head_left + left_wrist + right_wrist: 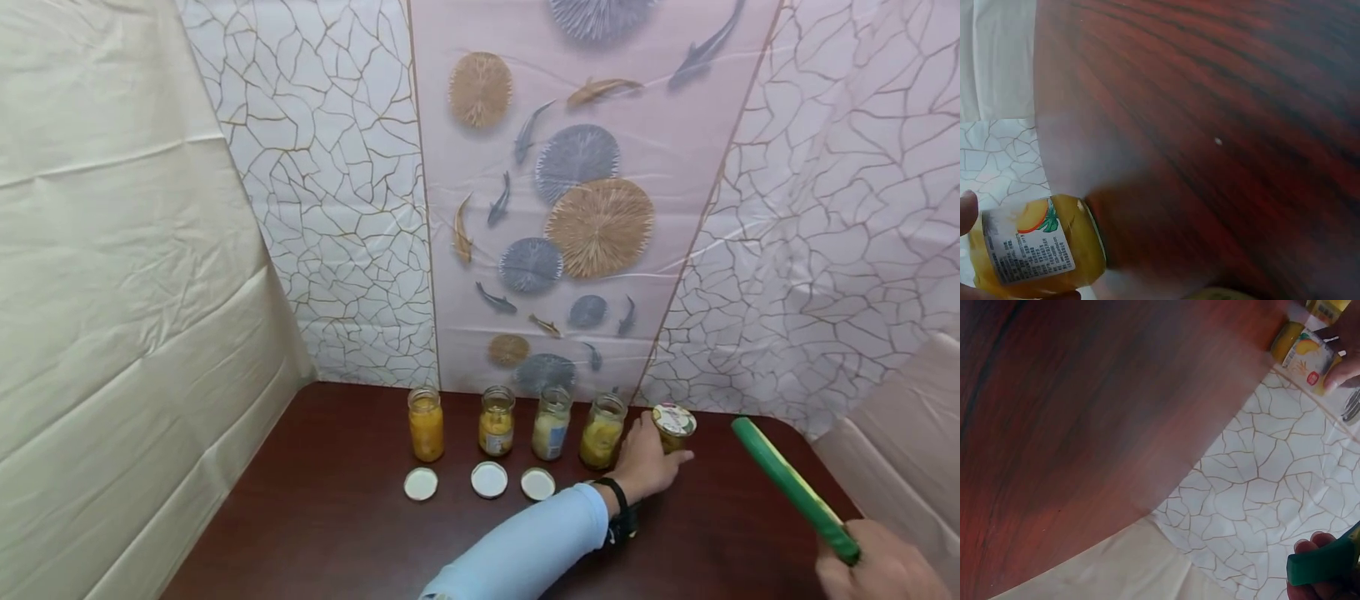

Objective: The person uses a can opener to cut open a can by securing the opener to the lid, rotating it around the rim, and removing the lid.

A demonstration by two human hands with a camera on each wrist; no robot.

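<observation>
Reaching across to the back right of the table, my left hand (648,458) grips a lidded glass jar (672,422) by its sides. In the left wrist view, this jar (1035,247) shows yellow contents and a printed label, with fingertips on both sides. The right wrist view shows the thumb against the label of the jar (1305,353). My right hand (885,567), at the lower right, holds a long green tool (795,483) with a yellow strip by its lower end. The tool's green end (1319,565) sticks out past the fingers in the right wrist view.
Left of the gripped jar stand several lidless glass jars, among them an orange-filled one (426,429) and a yellow-green one (602,435). Three pale lids, one of them a round lid (489,480), lie in front. A patterned curtain (540,208) hangs behind the dark red table (337,517).
</observation>
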